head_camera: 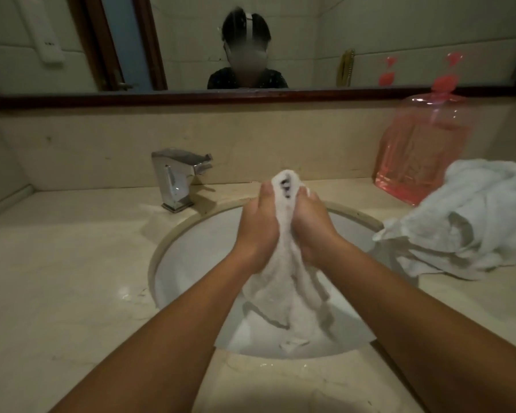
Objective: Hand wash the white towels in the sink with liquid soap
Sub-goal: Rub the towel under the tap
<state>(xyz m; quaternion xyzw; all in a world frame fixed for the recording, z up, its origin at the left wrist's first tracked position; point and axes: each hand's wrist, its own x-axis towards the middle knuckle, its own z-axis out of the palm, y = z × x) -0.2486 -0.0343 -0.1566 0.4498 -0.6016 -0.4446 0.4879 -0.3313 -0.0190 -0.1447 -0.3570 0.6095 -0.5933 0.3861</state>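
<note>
Over the round white sink [191, 251] I hold a wet white towel [283, 281] bunched between both hands. My left hand [258, 226] grips its left side and my right hand [312, 223] grips its right side, with the fingers curled into the cloth. The towel's top fold sticks up between my thumbs and shows small dark marks. Its lower part hangs down into the basin. A large clear bottle of pink liquid soap [420, 150] stands on the counter at the back right.
A pile of white towels [471, 219] lies on the counter right of the sink, one corner over the rim. A chrome faucet [176, 177] stands behind the basin at the left. The beige stone counter [57, 278] surrounds the sink. A mirror runs along the wall.
</note>
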